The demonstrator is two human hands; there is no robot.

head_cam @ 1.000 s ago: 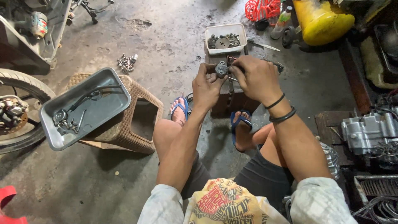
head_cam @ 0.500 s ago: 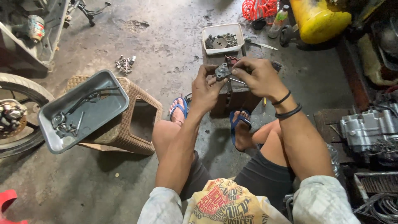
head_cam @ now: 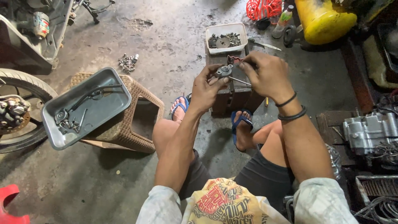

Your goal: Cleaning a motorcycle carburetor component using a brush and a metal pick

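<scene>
My left hand grips a small round metal engine part from below, held up in front of me. My right hand pinches at the top of the same part with its fingertips; a thin metal rod sticks out beneath it. Both hands hover over a dark wooden block standing between my feet in blue sandals. A white tray with several screws and small gears rests on the far end of the block.
A grey metal tray with tools sits on a tipped brown woven stool at left. Beside it stands a motorcycle wheel. Loose bolts lie on the concrete floor. An engine block is at right, a yellow tank at the back.
Both hands stayed together on the small metal part above the block, with the fingers shifting slightly. The view has tilted a little.
</scene>
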